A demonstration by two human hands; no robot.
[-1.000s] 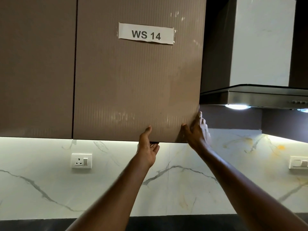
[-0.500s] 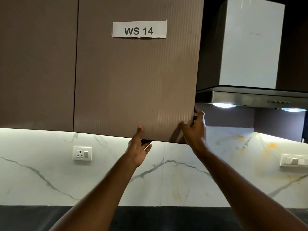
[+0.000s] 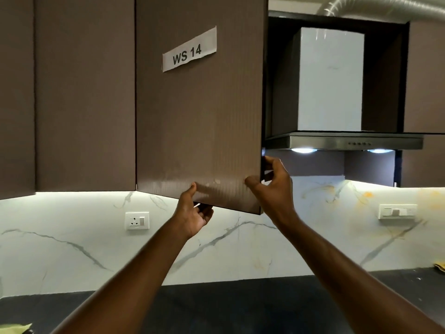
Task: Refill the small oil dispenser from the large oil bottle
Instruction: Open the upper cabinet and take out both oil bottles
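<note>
1. A wall socket (image 3: 136,220) sits on the marble backsplash (image 3: 60,225).
2. My left hand (image 3: 192,214) grips the bottom edge of the cabinet door (image 3: 199,121), thumb in front, fingers curled underneath.
3. The door, labelled WS 14, stands ajar.
4. My right hand (image 3: 273,189) pinches its right edge near the lower corner.
5. The range hood (image 3: 344,142) has its lights on.
6. I cannot tell where the oil bottle and dispenser are.

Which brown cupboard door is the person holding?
The door with the WS 14 label, beside the cooker hood. The left hand grips its bottom edge, the right hand its side edge; the plain door beside it is untouched.
</note>
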